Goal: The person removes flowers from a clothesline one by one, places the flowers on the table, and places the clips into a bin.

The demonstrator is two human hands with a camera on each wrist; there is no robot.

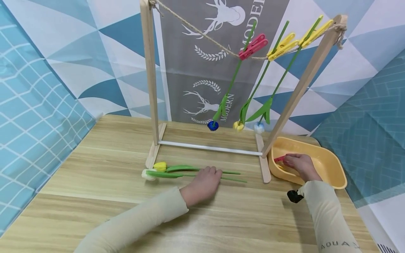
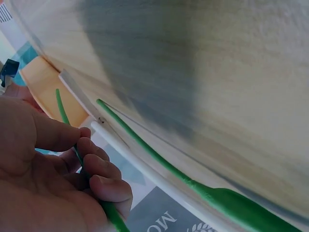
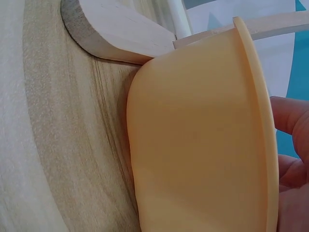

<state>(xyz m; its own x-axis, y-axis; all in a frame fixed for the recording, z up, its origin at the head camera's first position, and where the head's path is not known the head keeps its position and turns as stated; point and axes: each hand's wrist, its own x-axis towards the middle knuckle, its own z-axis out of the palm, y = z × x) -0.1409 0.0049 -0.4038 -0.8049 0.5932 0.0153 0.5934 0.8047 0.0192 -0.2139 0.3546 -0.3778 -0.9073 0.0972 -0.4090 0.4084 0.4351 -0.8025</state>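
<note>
My left hand pinches a green tulip stem between thumb and fingers, just over the table. A yellow tulip and a white tulip lie side by side there, heads to the left; which one's stem I hold I cannot tell. The other stem lies on the wood beside my fingers in the left wrist view. Inside the orange basin, my right hand holds a red clothespin by its end. In the right wrist view the basin's wall hides the clothespin.
Behind the tulips stands a wooden rack with a white crossbar. From its rope, a pink-red clothespin and two yellow clothespins hold blue, yellow and pale-blue tulips head down. The basin sits against the rack's right foot.
</note>
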